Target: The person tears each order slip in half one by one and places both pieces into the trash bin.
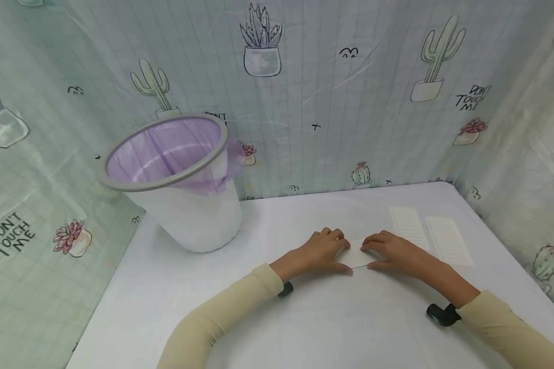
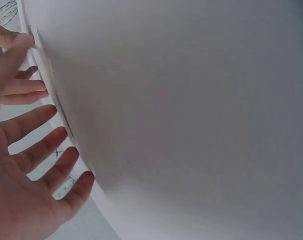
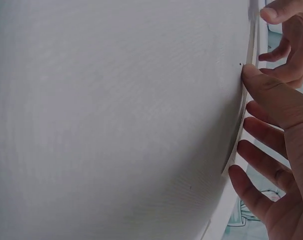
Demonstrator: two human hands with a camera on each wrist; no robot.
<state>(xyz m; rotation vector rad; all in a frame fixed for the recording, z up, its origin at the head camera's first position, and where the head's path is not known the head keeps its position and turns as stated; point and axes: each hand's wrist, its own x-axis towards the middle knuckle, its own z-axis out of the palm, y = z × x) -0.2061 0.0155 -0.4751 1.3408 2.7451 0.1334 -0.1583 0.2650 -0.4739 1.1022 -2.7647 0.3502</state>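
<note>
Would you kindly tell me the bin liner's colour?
The liner is purple, clearest in the head view.

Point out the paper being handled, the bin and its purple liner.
Paper (image 1: 356, 256): head view, on its exposed middle.
Bin (image 1: 203, 220): head view, on the white outer wall.
Purple liner (image 1: 163, 149): head view, on the inner surface.
</note>
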